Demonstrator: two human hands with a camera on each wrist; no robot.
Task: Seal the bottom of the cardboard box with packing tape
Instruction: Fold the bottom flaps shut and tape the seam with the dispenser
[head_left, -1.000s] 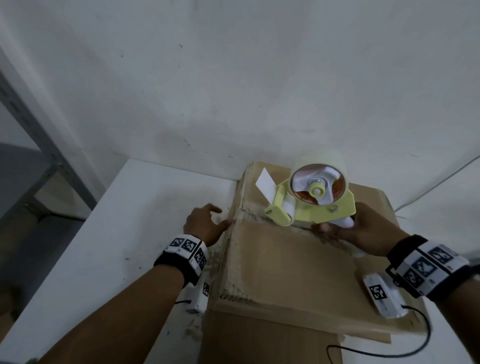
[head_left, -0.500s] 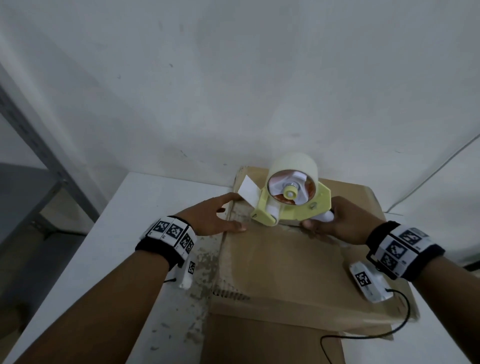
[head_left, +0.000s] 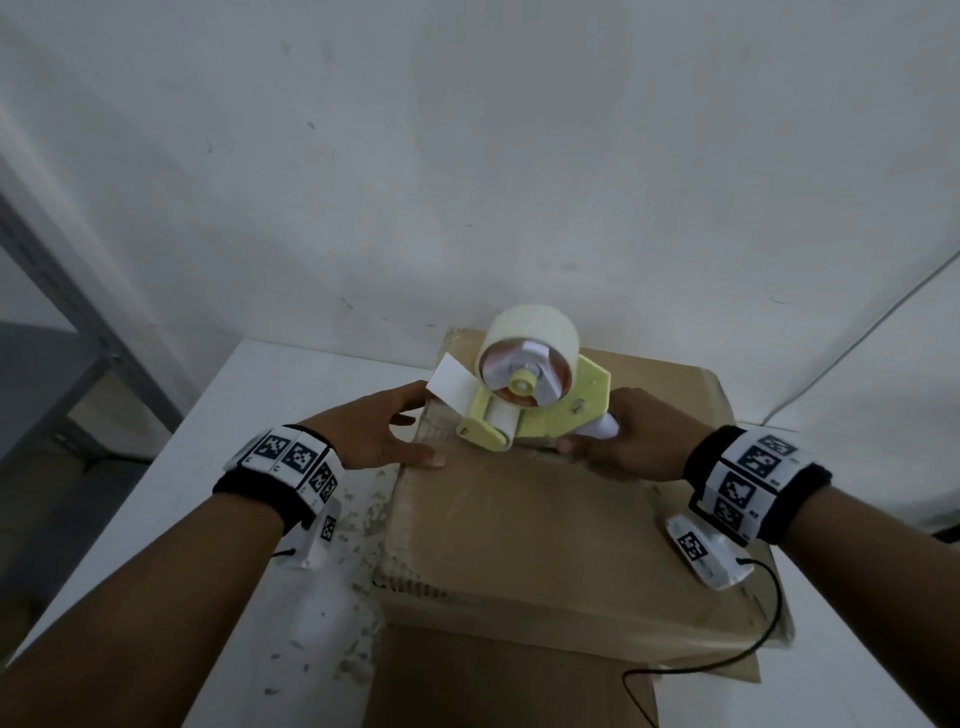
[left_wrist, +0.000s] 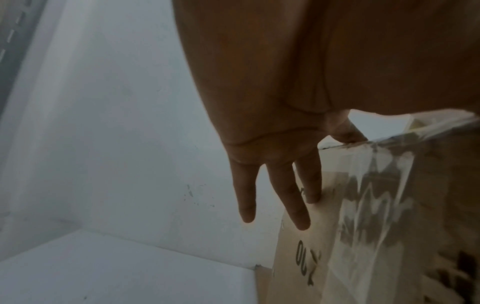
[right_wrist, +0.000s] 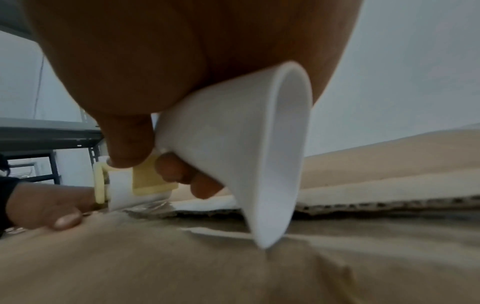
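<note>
A brown cardboard box (head_left: 524, 525) stands flaps-up on a white table, old clear tape down its left side (left_wrist: 374, 205). My right hand (head_left: 618, 441) grips the white handle (right_wrist: 233, 144) of a yellow tape dispenser (head_left: 524, 400) carrying a clear tape roll (head_left: 530, 332). Its roller end rests on the flap seam near the box's left edge. A loose tape end (head_left: 451, 387) sticks out to the left. My left hand (head_left: 384, 436) lies flat at that edge, thumb on top, straight fingers (left_wrist: 298, 201) down the side.
A white wall rises right behind the box. The white table (head_left: 249, 447) extends left, with a grey metal shelf frame (head_left: 62, 322) beyond it. A black cable (head_left: 727, 660) from my right wrist camera trails over the box's near right corner.
The dispenser has moved left along the seam toward the box's left edge. My left hand has come up from beside the box, and its thumb now rests on top.
</note>
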